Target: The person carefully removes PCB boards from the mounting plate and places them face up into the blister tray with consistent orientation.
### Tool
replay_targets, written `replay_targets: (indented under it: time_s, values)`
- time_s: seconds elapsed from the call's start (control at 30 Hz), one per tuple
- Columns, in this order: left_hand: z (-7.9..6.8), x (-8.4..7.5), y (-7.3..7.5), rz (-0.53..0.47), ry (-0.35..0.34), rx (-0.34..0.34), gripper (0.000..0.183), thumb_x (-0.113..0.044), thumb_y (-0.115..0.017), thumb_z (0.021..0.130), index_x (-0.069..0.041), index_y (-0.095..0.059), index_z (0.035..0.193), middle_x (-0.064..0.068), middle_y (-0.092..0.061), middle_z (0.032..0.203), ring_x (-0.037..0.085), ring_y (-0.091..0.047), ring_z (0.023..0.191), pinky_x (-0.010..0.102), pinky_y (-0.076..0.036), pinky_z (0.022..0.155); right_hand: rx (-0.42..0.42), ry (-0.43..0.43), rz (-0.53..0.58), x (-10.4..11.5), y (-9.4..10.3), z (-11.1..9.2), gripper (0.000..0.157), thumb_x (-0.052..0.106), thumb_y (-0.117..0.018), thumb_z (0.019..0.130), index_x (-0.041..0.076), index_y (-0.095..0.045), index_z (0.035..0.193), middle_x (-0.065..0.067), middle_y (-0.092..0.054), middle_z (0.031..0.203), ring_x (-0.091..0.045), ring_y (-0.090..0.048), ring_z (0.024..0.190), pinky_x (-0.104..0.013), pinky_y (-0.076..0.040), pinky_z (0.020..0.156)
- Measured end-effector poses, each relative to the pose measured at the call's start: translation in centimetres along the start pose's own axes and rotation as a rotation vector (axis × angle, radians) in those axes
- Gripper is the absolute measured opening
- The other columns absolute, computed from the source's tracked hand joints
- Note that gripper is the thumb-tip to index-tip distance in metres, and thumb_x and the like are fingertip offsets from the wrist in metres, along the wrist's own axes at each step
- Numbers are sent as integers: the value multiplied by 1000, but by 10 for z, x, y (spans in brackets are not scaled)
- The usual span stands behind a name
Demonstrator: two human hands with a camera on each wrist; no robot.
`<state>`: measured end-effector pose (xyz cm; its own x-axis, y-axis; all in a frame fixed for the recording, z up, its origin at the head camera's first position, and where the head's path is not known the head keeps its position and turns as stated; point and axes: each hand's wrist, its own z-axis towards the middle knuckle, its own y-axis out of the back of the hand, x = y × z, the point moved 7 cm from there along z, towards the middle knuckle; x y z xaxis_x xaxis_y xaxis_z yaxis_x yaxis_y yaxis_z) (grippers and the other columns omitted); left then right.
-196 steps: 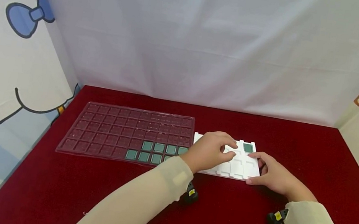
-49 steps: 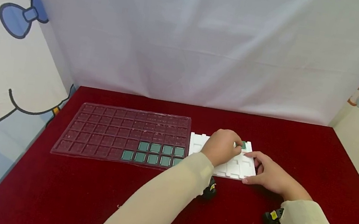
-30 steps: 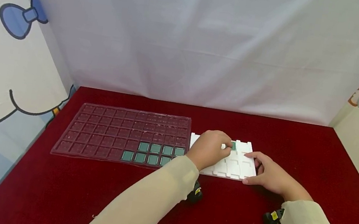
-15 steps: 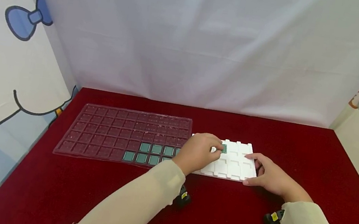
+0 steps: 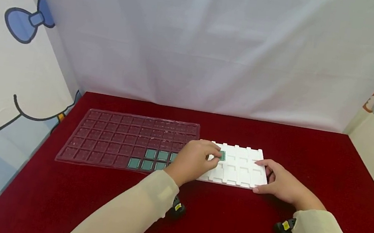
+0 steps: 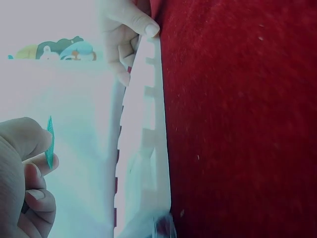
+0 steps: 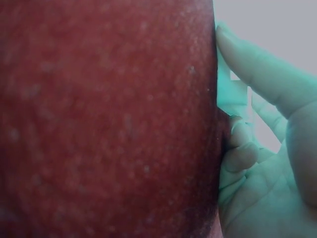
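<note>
My left hand pinches a small thin green square chip between thumb and fingertips, above the left part of the white slotted tray. In the left wrist view the chip shows edge-on, raised off the tray. My right hand grips the tray's right end, with its thumb at the near corner and a fingertip on top. The tray's visible slots hold no chips, and its left end is partly behind my left hand. Beside it lies a clear plastic grid tray with several green chips in its near right cells.
A red cloth covers the table. White curtain stands behind it, with cartoon-printed sheets at the sides. Each wrist wears a small black camera.
A chip sat in the white tray's far right slot 6.5 seconds ago; that slot is now bare. My left hand has carried a chip leftward across the tray. The right hand has stayed put.
</note>
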<state>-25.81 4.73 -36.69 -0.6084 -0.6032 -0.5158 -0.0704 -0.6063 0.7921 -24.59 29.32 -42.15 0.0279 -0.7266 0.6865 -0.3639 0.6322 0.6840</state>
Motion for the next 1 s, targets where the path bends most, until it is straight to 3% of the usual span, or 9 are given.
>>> replay_targets:
  time_s: [0.27,0.53,0.73,0.87,1.0]
  values:
    - [-14,7,16,-21,-17,-45,19,-9,-70,95,-11,-82,109,2,-75,118,11,-64,85,21,-52,74,1,6,5,0,-1,1,84,21,-90,80,-1,-45,148,-12,-53,105,-24,-48,80,-28,-43,62]
    - [-36,20,23,17,19,-14,19,-13,-70,97,-13,-82,112,1,-73,122,14,-69,106,26,-57,84,4,4,3,-2,-3,2,85,22,-90,81,0,-44,148,-12,-53,105,-24,-49,81,-28,-43,62]
    - [-50,32,32,9,18,-52,18,-12,-71,97,-12,-82,111,0,-73,122,10,-65,83,23,-52,69,7,8,10,-1,-3,2,84,22,-90,81,-1,-44,148,-12,-53,105,-24,-49,80,-28,-43,62]
    - [-57,39,38,21,22,-58,18,-11,-71,96,-12,-82,110,-1,-73,123,12,-68,96,24,-52,69,5,6,0,-2,-4,2,84,22,-90,80,0,-45,148,-12,-53,105,-24,-49,80,-28,-43,62]
    - [-64,45,45,35,32,-73,18,-10,-72,95,-12,-82,109,0,-73,123,13,-69,95,25,-53,69,2,5,-4,-1,-3,2,84,23,-90,80,0,-45,148,-12,-53,105,-24,-48,81,-28,-43,62]
